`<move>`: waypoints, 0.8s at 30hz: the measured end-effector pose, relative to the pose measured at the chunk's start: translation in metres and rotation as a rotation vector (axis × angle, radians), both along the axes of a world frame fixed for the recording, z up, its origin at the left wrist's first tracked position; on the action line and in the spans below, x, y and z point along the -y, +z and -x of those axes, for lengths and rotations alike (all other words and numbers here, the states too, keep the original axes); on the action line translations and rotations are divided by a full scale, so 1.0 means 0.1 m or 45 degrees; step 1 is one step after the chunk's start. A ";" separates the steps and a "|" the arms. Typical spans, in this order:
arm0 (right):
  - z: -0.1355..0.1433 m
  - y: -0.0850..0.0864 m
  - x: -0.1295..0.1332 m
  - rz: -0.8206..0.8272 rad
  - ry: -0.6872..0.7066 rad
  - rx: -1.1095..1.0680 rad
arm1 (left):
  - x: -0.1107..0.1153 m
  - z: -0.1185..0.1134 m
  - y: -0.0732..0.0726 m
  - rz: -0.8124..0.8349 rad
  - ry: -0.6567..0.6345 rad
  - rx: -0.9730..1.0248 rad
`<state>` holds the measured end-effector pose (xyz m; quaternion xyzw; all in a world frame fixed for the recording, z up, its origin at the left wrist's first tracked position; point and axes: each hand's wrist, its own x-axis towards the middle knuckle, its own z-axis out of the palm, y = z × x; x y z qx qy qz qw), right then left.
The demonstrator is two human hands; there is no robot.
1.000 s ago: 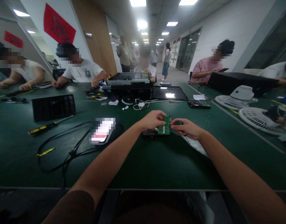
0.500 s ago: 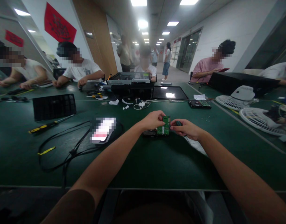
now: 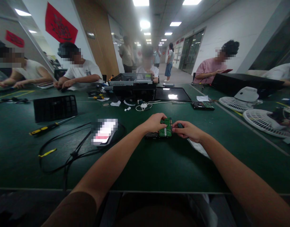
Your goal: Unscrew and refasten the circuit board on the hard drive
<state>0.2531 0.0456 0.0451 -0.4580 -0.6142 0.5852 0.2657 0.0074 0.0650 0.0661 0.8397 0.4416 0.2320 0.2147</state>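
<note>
A hard drive [image 3: 165,132] with a green circuit board facing up lies on the green table in front of me. My left hand [image 3: 156,122] is closed on its far left part, thumb and fingers pressing on the board and covering some of it. At the drive's right edge, my right hand [image 3: 188,130] grips a screwdriver [image 3: 180,125] by its dark handle. Its shaft and tip are hidden by the fingers, so I cannot tell whether it touches the drive. A pale sheet [image 3: 198,147] lies partly under my right forearm.
A lit phone [image 3: 104,132], a black cable [image 3: 73,154] and a yellow-black screwdriver [image 3: 44,128] lie to the left. Another drive [image 3: 203,105] and white fan parts [image 3: 265,121] are at the right. An open computer case [image 3: 132,79] stands ahead; several people sit around.
The hard drive has tipped slightly flatter under my left hand, and my right hand has shifted a touch left. At the far left, a co-worker's hands have come together.
</note>
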 end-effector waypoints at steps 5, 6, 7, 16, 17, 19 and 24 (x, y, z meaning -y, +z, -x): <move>0.00 -0.02 -0.01 -0.026 -0.007 0.036 | -0.02 0.01 -0.02 0.036 0.036 -0.042; 0.00 -0.03 -0.01 -0.032 -0.004 0.039 | -0.02 0.01 -0.02 0.054 0.038 -0.043; -0.01 -0.03 -0.02 -0.039 -0.002 0.039 | -0.02 0.01 -0.03 0.072 0.039 -0.046; -0.01 -0.11 -0.07 -0.018 0.005 0.121 | -0.05 0.01 -0.10 0.103 0.013 -0.108; -0.01 -0.11 -0.07 -0.012 0.005 0.124 | -0.05 0.01 -0.10 0.099 0.003 -0.118; -0.01 -0.10 -0.07 -0.002 0.003 0.126 | -0.05 0.01 -0.10 0.089 -0.013 -0.132; 0.01 -0.09 -0.05 0.012 -0.001 0.134 | -0.04 0.01 -0.08 0.103 -0.028 -0.148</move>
